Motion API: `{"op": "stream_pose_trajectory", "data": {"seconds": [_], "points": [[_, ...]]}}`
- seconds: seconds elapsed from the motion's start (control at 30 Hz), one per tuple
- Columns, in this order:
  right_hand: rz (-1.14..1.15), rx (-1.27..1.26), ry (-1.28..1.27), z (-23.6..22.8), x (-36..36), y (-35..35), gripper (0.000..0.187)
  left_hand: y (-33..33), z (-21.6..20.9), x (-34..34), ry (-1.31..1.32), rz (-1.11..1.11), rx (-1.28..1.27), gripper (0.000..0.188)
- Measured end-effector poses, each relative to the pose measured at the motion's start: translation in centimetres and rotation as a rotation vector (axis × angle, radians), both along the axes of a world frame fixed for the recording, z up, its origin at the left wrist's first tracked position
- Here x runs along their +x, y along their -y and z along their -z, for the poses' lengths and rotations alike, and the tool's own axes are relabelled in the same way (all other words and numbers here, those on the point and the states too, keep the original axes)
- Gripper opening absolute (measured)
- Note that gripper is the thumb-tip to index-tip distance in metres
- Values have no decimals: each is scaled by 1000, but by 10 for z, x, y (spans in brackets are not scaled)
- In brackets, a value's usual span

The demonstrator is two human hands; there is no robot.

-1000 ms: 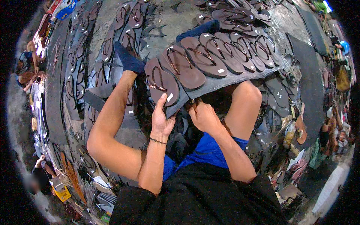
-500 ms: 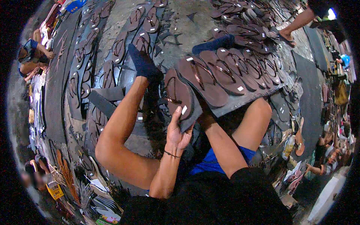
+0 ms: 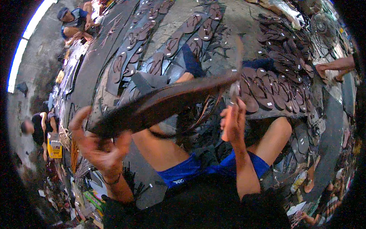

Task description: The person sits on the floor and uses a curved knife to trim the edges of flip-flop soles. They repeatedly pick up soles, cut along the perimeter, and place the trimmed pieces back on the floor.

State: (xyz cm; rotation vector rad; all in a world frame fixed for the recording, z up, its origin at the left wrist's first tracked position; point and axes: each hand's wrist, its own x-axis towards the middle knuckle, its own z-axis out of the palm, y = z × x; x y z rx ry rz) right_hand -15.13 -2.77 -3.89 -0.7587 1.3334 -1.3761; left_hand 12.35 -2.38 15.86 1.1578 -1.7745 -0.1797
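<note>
A brown flip-flop (image 3: 167, 101) slants across the middle in front of me, edge-on and blurred, its straps hanging below. My left hand (image 3: 105, 150) grips its near left end, fingers wrapped around it. My right hand (image 3: 233, 120) is closed around the handle of a knife (image 3: 239, 57), whose thin blade points up and away. That blade passes the flip-flop's far right end; whether it touches cannot be made out. Behind the knife a row of finished-looking brown flip-flops (image 3: 267, 89) rests by my right knee.
More flip-flops (image 3: 173, 42) lie in rows on dark rubber sheets ahead, and a heap of them (image 3: 284, 45) is at far right. Rubber offcuts (image 3: 217, 49) litter the floor. One person (image 3: 76, 23) crouches at far left. Another person's leg (image 3: 335, 68) stands at right. A yellow box (image 3: 55, 147) sits at left.
The flip-flop has come up and left in my left hand, away from the row. My right hand, earlier hidden under the sheet, now shows with the knife. The view has swung left.
</note>
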Motion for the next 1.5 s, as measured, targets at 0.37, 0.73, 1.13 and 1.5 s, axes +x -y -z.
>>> {"op": "stream_pose_trajectory", "data": {"seconds": [0.37, 0.73, 1.13, 1.5], "points": [[-352, -155, -520, -42, -16, -166, 29, -38, 67, -6, -1080, -124, 988, 21], [-439, -126, -553, -48, -8, -203, 31, -59, 87, -19, -1100, -148, 1047, 33], [-626, -162, -698, -118, -14, -77, 24, -45, 87, -42, -690, 289, 1133, 38], [-881, -45, 208, -130, -21, -14, 54, 31, 28, -48, -134, 519, 1003, 49]]}}
